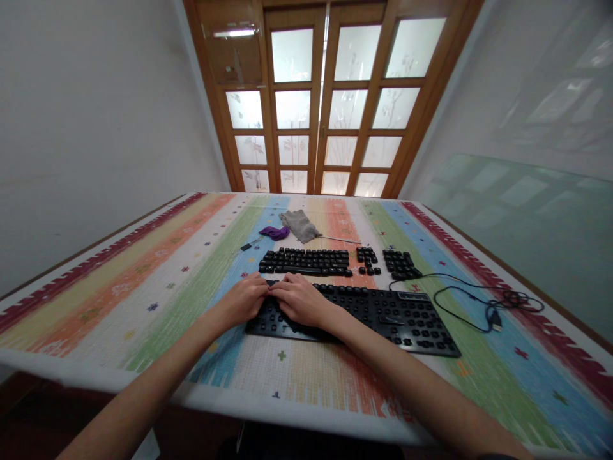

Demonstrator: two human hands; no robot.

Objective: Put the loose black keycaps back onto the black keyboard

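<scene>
A black keyboard lies across the middle of the table; most of its key positions are bare, while keycaps show along its far row. At its upper left corner my left hand is closed, fingertips pinched together. Beside it my right hand rests over the keyboard's left part, its fingers also drawn in, meeting the left fingertips. Whatever lies between the fingertips is too small or hidden to make out. Behind the keyboard, loose black keycaps sit in rows, with smaller groups of keycaps to the right.
A grey cloth and a purple cloth lie farther back, with a thin rod beside the grey one. A small dark object is left of them. The keyboard's cable coils at right. A striped tablecloth covers the table.
</scene>
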